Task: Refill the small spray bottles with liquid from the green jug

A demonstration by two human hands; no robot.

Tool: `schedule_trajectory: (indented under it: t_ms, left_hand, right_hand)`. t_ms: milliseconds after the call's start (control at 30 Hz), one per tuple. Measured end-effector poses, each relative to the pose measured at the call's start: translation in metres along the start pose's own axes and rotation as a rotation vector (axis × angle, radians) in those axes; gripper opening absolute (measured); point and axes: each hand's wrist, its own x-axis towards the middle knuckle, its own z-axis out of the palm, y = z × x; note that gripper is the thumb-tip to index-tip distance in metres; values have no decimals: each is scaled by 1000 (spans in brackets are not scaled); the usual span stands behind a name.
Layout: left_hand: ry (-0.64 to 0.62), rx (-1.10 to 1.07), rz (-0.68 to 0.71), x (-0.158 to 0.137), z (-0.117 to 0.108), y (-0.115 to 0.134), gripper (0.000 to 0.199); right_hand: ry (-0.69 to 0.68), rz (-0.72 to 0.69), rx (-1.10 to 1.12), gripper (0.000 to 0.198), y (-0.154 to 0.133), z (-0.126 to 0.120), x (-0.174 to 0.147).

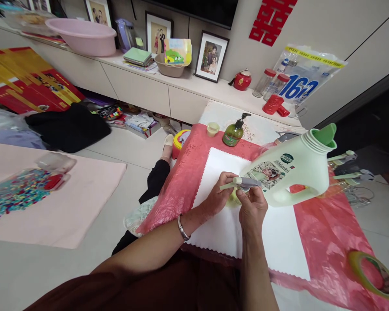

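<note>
Both my hands are at a spray bottle with a grey and pale-green trigger head (248, 182), over a white scallop-edged sheet (220, 229). My left hand (221, 192) is closed around its left side. The fingers of my right hand (254, 205) close on the trigger head from the right. Below the head, a yellowish clear body shows partly between the hands; the rest is hidden. Just beyond my hands stands a large pale-green jug (298, 168) with a label and a green pouring spout, tilted in view.
Red plastic (330, 233) covers the table. A green pump bottle (233, 133) and small cup (212, 128) stand at the back. More trigger sprayers (353, 176) are at right, a tape roll (374, 274) front right. Another person's leg (158, 177) is left of the table.
</note>
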Motion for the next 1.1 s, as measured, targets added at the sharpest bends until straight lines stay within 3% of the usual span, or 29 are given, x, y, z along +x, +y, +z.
schedule_trajectory:
  t_ms: [133, 300, 567, 767, 833, 1100]
  left_hand:
    - [50, -191, -75, 1, -19, -23, 43]
    - [-7, -221, -72, 0, -29, -40, 45]
    - [-29, -426, -168, 2, -24, -30, 52]
    - [-362, -602, -314, 0, -27, -20, 56]
    - [-421, -605, -322, 0, -28, -12, 60]
    - [-407, -603, -284, -1, -26, 0, 72]
  right_hand:
    - [0, 33, 16, 36, -3, 0, 2]
    - [20, 63, 63, 37, -14, 0, 5]
    - [38, 82, 197, 44, -51, -8, 20]
    - [-1, 94, 275, 46, -63, -5, 25]
    - [-10, 95, 289, 45, -64, -3, 25]
    - [21, 116, 303, 38, -66, -2, 27]
